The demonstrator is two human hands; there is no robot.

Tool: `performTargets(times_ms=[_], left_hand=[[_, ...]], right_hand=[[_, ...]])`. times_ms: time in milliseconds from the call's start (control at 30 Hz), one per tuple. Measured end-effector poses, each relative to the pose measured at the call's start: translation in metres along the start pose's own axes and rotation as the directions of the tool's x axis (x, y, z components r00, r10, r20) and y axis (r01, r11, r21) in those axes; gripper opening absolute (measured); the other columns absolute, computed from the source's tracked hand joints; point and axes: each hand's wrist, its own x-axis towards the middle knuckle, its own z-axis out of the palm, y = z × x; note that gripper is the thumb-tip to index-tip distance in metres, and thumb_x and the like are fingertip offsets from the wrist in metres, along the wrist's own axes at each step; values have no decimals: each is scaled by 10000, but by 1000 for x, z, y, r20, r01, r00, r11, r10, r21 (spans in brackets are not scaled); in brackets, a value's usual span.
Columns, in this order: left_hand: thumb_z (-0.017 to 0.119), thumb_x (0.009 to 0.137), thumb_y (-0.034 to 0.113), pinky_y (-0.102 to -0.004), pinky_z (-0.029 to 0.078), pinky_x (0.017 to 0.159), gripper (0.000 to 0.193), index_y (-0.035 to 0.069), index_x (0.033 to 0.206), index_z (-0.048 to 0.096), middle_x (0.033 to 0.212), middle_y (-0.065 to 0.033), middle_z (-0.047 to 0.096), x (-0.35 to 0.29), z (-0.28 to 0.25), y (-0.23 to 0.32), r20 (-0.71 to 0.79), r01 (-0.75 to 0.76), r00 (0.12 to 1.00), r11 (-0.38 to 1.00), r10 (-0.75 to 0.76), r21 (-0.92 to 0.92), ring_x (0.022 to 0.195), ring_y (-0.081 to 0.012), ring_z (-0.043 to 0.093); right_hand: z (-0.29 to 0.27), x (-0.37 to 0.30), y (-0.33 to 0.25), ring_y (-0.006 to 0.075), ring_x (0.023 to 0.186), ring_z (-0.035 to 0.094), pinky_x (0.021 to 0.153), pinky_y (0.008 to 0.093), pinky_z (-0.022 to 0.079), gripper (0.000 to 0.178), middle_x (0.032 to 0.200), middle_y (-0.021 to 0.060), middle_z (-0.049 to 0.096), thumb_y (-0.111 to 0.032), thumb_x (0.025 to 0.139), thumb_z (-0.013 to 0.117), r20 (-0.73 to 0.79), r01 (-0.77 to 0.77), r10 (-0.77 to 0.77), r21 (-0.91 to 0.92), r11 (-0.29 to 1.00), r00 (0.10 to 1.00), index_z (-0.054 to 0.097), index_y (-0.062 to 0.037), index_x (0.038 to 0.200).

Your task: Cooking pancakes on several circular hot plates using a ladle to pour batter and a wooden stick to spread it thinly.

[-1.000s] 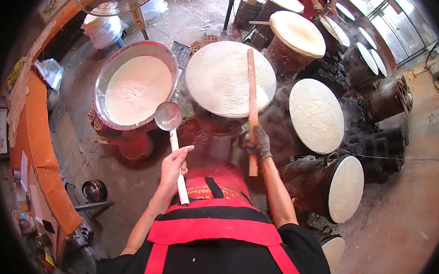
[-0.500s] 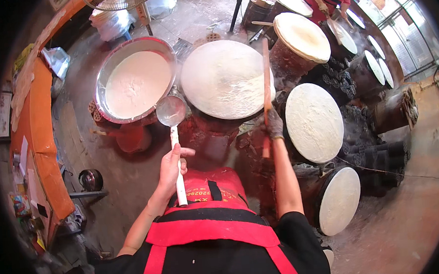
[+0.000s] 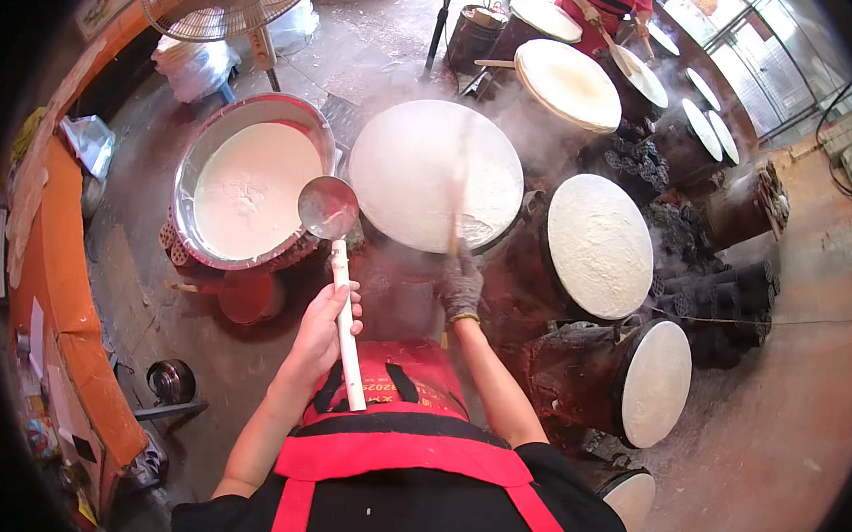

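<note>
My bare left hand [image 3: 325, 331] is wrapped round the white handle of a metal ladle [image 3: 329, 208], whose bowl hangs beside the rim of a batter basin. Pale batter [image 3: 258, 188] fills much of that wide metal basin [image 3: 184, 213]. On my right hand [image 3: 460, 288] is a grey glove, closed round the near end of a wooden spreader stick [image 3: 461, 182], blurred by motion. The stick reaches over a round griddle [image 3: 402, 171] coated with a thin pale layer of batter. Wetter, streaky batter shows on the griddle's right side. Steam rises around it.
More coated griddles [image 3: 600, 247] on drum stoves stand to my right, another [image 3: 657, 384] nearer me. Flat round sheets [image 3: 569, 85] lie stacked at the back right. A person [image 3: 610, 6] works beyond them. Dark briquettes [image 3: 726, 294] are piled right; a fan [image 3: 225, 9] stands far left.
My right hand and the spreader stick have swept left across the griddle from its right edge. The left hand still holds the ladle beside the basin. More steam shows.
</note>
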Motion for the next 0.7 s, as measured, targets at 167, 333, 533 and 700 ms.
performTargets(times_ms=[167, 333, 533, 700], left_hand=[[456, 927, 163, -192, 356, 440, 182, 21, 1041, 458, 798, -21, 466, 3, -20, 6, -10, 27, 1000, 998, -27, 53, 577, -69, 414], [484, 920, 242, -172, 310, 386, 244, 51, 1066, 439, 698, 11, 427, -3, -15, 7, -76, 14, 997, 981, 0, 193, 505, -38, 376], [475, 922, 256, -179, 331, 405, 227, 55, 1022, 439, 681, 13, 407, -6, -16, 6, -28, 66, 998, 978, -62, 200, 515, -49, 392], [483, 915, 185, -193, 362, 425, 158, 46, 975, 438, 741, -12, 439, 9, -10, -16, -58, 96, 995, 980, -87, 173, 548, -71, 425]], right_hand=[[-25, 6, -21, 177, 977, 575, 862, 279, 418, 384, 1095, 131, 613, -249, 871, 558, 406, -620, 469, 465, 632, 784, 537, -41, 1194], [-23, -26, -27, 271, 894, 609, 754, 313, 441, 326, 988, 216, 614, -220, 862, 558, 180, -660, 665, 457, 596, 725, 566, -58, 1145], [-28, 35, -28, 81, 715, 499, 628, 227, 430, 310, 910, 42, 619, -157, 865, 565, 239, -512, 454, 441, 737, 859, 573, -44, 1153], [-59, 39, -6, 80, 636, 487, 576, 240, 426, 320, 790, -1, 604, -133, 860, 577, 305, -708, 651, 447, 547, 695, 567, -46, 1168]])
